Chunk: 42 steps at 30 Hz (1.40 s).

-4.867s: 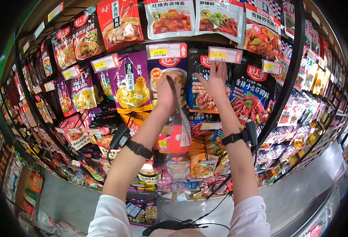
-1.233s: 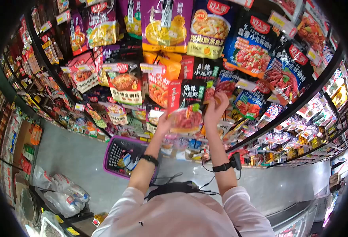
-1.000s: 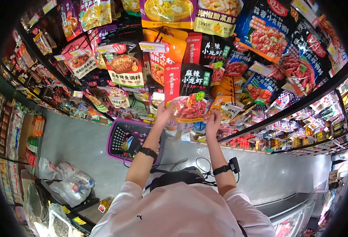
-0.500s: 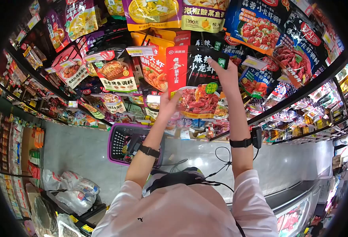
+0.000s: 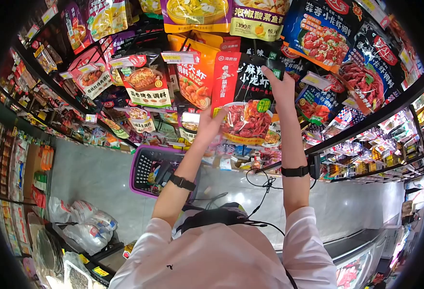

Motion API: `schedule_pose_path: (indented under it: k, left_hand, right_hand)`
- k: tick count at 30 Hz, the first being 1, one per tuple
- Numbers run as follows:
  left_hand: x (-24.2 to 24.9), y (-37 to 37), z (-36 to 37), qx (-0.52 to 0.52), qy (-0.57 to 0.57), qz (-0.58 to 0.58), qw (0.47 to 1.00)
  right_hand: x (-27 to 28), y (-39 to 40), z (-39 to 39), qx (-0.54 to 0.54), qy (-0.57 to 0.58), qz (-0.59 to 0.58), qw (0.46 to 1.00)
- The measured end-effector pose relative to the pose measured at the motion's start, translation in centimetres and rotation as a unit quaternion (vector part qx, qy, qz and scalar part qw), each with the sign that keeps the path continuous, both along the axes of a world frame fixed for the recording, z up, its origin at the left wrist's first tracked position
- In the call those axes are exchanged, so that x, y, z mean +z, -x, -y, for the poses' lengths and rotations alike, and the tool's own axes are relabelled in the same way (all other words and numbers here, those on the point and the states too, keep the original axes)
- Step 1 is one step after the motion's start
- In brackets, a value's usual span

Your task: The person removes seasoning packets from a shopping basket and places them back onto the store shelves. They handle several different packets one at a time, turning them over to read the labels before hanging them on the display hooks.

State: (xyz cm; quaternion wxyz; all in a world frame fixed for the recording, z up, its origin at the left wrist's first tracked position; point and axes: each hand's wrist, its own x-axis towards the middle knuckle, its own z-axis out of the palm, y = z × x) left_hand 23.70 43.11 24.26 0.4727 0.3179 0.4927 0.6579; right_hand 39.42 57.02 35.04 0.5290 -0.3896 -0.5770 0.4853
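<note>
Between my two hands is a red and black crayfish seasoning pouch (image 5: 246,120), upright with its printed front facing me. My left hand (image 5: 211,124) grips its lower left edge, thumb on the front. At the upper right edge, my right hand (image 5: 280,86) pinches it with the thumb across the dark front; the fingers behind are hidden. Right behind it hang an orange prawn seasoning pouch (image 5: 192,79) and other pouches on the rack. To the left hangs a grilled fish seasoning pouch (image 5: 146,83).
A purple-rimmed shopping basket (image 5: 134,168) stands on the grey floor (image 5: 101,166), left of my legs. Shelves of packets curve around both sides. White plastic bags (image 5: 89,226) lie at lower left. A freezer case (image 5: 361,265) is at lower right. Black cables (image 5: 262,197) dangle near my waist.
The pouch and both hands have shifted slightly right in view, and the pouch leans a little differently. My grip on it stays the same. The surrounding view has moved slightly.
</note>
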Motion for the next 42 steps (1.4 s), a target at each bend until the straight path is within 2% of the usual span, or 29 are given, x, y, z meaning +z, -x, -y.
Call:
schedule_pose_path:
  k: [1,4,5,6,8,10,11,13,15,16,17,19,21,22,23,24,25,26,27,29,31,33,34,35,36,37,38,39,42]
  left_hand:
    - [-0.7,0.4,-0.4,-0.005,0.002,-0.027,1.0]
    - [-0.2,0.6,-1.3,-0.004,0.013,-0.06,0.998]
    - [-0.6,0.9,-1.7,-0.002,-0.012,-0.075,0.997]
    - [-1.0,1.0,-1.9,-0.016,0.012,0.015,1.0]
    - [-5.7,2.5,-3.7,-0.018,0.017,0.042,0.999]
    - [-5.8,2.9,-2.7,-0.019,0.081,0.1,0.991]
    - [-7.0,2.6,-2.6,0.012,0.062,0.117,0.991]
    - [-10.6,2.9,-1.7,0.024,0.085,0.12,0.989]
    - [-13.7,3.0,0.0,-0.006,0.119,0.146,0.982]
    - [-16.0,2.8,1.5,-0.013,0.132,0.171,0.976]
    - [-19.2,2.5,3.2,-0.021,0.143,0.197,0.97]
    - [-25.9,1.4,7.6,-0.006,0.19,0.228,0.955]
    - [-33.7,-0.6,13.3,0.076,0.259,0.242,0.932]
    - [-38.3,-2.8,16.8,0.132,0.294,0.255,0.912]
    - [-43.2,-5.0,20.6,0.132,0.302,0.322,0.887]
    - [-48.0,-7.1,24.6,0.116,0.28,0.18,0.936]
    - [-52.7,-9.1,28.4,0.117,0.263,0.03,0.957]
    - [-55.7,-11.3,31.6,0.077,0.191,-0.328,0.922]
    - [-54.5,-11.9,32.9,0.094,0.244,-0.053,0.964]
    - [-53.9,-12.9,35.2,0.032,0.338,0.053,0.939]
    - [-57.0,-14.7,37.3,0.008,0.374,-0.028,0.927]
    - [-57.9,-15.2,39.0,0.038,0.409,0.111,0.905]
    - [-56.3,-13.2,39.0,0.017,0.456,0.156,0.876]
    - [-54.0,-9.4,38.2,-0.011,0.494,0.128,0.86]
    - [-52.1,-5.7,37.5,-0.042,0.528,0.099,0.842]
    - [-51.6,-3.5,37.5,-0.04,0.549,0.011,0.835]
    - [-52.1,-2.3,38.4,-0.038,0.565,-0.078,0.82]
    - [-53.6,-2.1,40.7,-0.038,0.554,-0.145,0.819]
    - [-56.1,0.7,41.7,0.0,0.561,-0.174,0.81]
  right_hand:
    - [-0.3,0.1,-0.7,-0.001,-0.005,0.007,1.0]
    - [-1.2,0.3,-2.5,-0.063,-0.156,0.15,0.974]
    - [-1.2,0.5,-1.9,-0.086,-0.196,0.158,0.964]
    - [-2.3,0.7,-2.1,-0.107,-0.173,0.173,0.964]
    - [-5.5,1.3,-1.0,-0.204,-0.343,0.147,0.905]
    - [-6.0,1.7,4.5,-0.178,-0.391,0.133,0.893]
    - [-7.7,2.0,6.7,-0.15,-0.417,0.142,0.885]
    - [-12.8,2.2,11.2,0.013,-0.328,0.237,0.914]
    - [-19.6,2.4,14.0,0.235,-0.315,0.258,0.883]
    - [-24.1,2.1,15.5,0.333,-0.185,0.289,0.878]
    - [-28.9,1.5,16.9,0.42,-0.049,0.317,0.849]
    - [-37.8,-0.1,19.6,0.493,0.05,0.415,0.763]
    - [-46.8,-3.2,22.0,0.548,0.066,0.541,0.634]
    - [-51.1,-5.8,23.4,0.561,0.075,0.554,0.61]
    - [-55.5,-8.3,24.4,0.573,0.08,0.565,0.588]
    - [-60.2,-10.7,24.9,0.626,0.036,0.596,0.502]
    - [-64.5,-13.0,25.6,0.668,-0.01,0.618,0.413]
    - [-67.6,-14.8,26.9,0.599,0.068,0.665,0.441]
    - [-67.8,-13.7,27.3,0.568,0.137,0.673,0.454]
    - [-70.1,-11.6,28.2,0.548,0.21,0.637,0.499]
    - [-76.8,-11.1,28.9,0.508,0.293,0.606,0.538]
    - [-83.9,-9.7,29.0,0.491,0.244,0.619,0.562]
    - [-87.4,-9.2,29.3,0.481,0.223,0.624,0.574]
    - [-91.2,-8.3,29.3,0.469,0.169,0.629,0.597]
    - [-93.9,-6.3,28.6,0.468,0.238,0.641,0.561]
    - [-96.3,-3.8,28.7,0.428,0.222,0.687,0.544]
    - [-101.8,-5.0,29.4,0.442,0.012,0.627,0.642]
    - [-104.5,-4.4,29.8,0.424,-0.071,0.599,0.675]
    - [-103.9,-2.4,31.2,0.39,0.093,0.638,0.657]
